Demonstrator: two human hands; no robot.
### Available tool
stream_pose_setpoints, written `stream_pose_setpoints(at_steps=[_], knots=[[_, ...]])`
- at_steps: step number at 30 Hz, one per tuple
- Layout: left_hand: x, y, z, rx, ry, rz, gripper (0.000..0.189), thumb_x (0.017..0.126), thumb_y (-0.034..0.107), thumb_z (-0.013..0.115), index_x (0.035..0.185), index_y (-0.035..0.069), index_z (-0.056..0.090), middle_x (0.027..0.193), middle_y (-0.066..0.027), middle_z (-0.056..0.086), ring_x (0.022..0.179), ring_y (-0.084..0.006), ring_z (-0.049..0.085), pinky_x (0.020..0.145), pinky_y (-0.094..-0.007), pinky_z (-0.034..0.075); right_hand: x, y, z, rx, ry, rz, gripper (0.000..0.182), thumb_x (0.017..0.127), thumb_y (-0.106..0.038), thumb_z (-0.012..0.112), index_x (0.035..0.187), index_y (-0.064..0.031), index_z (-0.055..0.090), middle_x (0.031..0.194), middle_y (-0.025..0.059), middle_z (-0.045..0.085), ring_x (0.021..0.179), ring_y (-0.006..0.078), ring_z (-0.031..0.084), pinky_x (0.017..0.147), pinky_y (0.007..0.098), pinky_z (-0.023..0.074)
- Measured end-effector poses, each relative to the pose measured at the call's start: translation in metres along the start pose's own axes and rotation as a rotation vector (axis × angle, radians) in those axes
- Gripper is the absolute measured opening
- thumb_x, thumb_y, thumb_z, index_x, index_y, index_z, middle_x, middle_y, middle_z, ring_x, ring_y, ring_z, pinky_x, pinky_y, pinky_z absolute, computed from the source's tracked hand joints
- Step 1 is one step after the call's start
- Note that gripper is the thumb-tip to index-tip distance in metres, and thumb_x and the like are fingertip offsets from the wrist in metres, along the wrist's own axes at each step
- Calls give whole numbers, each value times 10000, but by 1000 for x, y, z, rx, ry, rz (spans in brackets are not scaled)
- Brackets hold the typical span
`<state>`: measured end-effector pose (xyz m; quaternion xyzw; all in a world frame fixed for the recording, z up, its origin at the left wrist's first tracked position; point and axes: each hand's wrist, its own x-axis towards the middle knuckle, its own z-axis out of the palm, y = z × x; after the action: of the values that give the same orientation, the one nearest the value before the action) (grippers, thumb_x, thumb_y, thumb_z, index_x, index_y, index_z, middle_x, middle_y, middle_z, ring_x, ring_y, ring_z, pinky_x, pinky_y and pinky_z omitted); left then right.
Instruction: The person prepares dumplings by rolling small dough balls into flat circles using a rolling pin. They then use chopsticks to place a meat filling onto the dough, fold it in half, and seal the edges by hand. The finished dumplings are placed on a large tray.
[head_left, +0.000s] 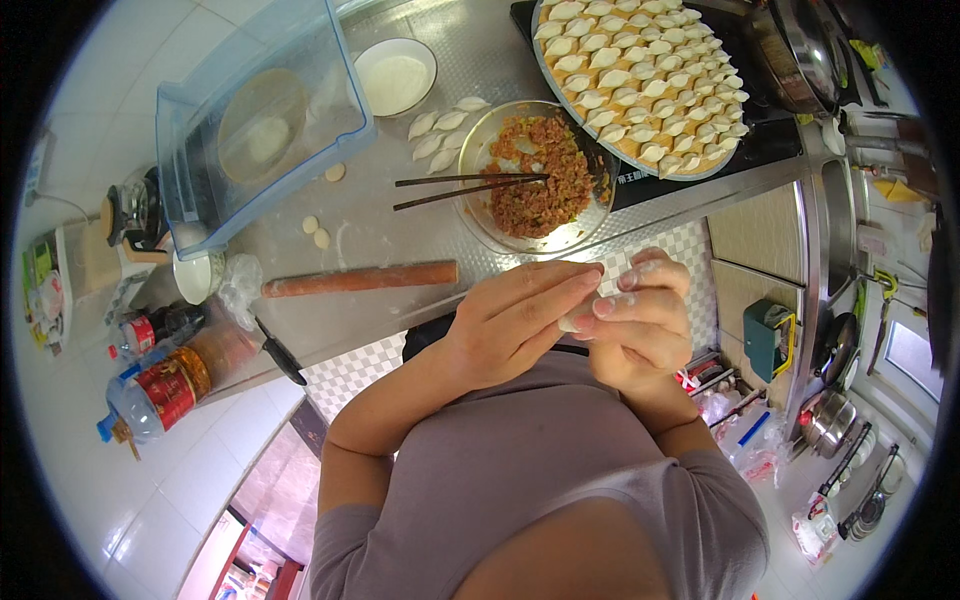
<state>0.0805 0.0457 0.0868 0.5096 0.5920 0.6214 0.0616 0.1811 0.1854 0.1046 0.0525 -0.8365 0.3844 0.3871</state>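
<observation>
A dumpling (574, 322), pale and mostly hidden by fingers, is pinched between my two hands in front of my chest. My left hand (517, 322) wraps it from one side. Flour-dusted fingertips of my right hand (645, 315) press its edge from the other. Just beyond them stands a glass bowl (480, 217) of minced filling (544, 180), with chopsticks (450, 191) resting across its rim. Several finished dumplings (442, 131) lie on the metal counter behind the bowl. A rolling pin (360, 279) lies near the counter's front edge, left of my hands.
A round tray (637, 161) full of dumplings sits at back right, over a black cooktop (772, 142). A white bowl of flour (394, 75), small dough pieces (321, 238) and a blue plastic bin (262, 202) are at left. A knife (281, 356) and oil bottle (157, 390) stand further left.
</observation>
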Motion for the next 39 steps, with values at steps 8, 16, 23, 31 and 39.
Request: stream_pose_setpoints(at_steps=[8, 16, 23, 31, 39], knots=[[1, 4, -5, 111, -57, -26, 453, 718, 6, 695, 1156, -39, 592, 1094, -159, 656, 970, -309, 650, 805, -360, 543, 3, 0, 5, 3, -21, 11, 141, 673, -47, 778, 792, -109, 736, 1061, 89, 610, 925, 250, 540, 812, 359, 465], [-2, 2, -9, -547, 68, -718, 384, 815, -76, 637, 1193, -41, 575, 1186, -142, 625, 1083, -225, 612, 896, -345, 517, 8, -3, 19, 203, 81, 347, 422, 701, -218, 827, 1029, 13, 697, 1293, 202, 487, 1185, 320, 493, 991, 418, 408], [-10, -10, -12, -851, 109, -502, 410, 841, -120, 592, 1242, -46, 547, 1255, -194, 573, 1187, -274, 553, 975, -366, 470, -12, 9, 16, 99, 102, 197, 380, 661, -187, 846, 961, 0, 709, 1153, 137, 601, 1017, 283, 577, 897, 418, 444], [-5, -4, -10, -628, 30, -357, 410, 796, -117, 642, 1195, -36, 589, 1223, -201, 607, 1124, -257, 604, 919, -345, 505, -10, 8, 9, 23, 58, 52, 255, 632, -104, 835, 865, -112, 733, 1037, 24, 636, 921, 205, 558, 856, 403, 426], [-1, 8, -16, -359, 37, -314, 430, 767, -79, 680, 1181, 23, 618, 1153, -146, 664, 1033, -244, 661, 834, -305, 533, -4, 3, 15, 74, 143, 127, 207, 644, -19, 805, 808, -113, 720, 986, 28, 637, 836, 197, 519, 780, 369, 432]])
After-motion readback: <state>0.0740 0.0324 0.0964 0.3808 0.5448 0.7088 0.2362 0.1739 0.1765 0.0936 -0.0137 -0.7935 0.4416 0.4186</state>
